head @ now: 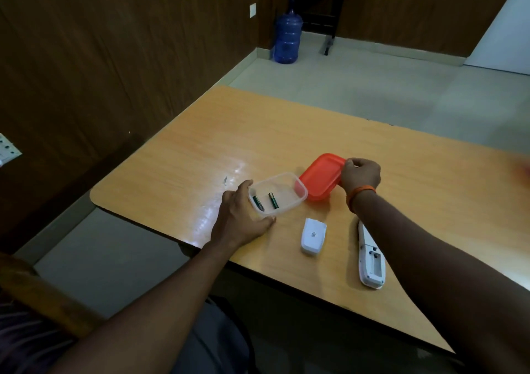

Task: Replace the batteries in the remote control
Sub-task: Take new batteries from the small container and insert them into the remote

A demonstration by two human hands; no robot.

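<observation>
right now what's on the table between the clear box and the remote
The white battery cover, lying loose between clear box and remote; the head view shows it.

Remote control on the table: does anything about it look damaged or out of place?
The remote control lies face down with its battery bay open and no battery showing; its cover lies apart, to its left. No damage shows.

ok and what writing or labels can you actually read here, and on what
None can be read as words.
battery cover: small square code sticker, too small to read.
left battery and right battery in the clear container: green wrappers, print blurred.
</observation>
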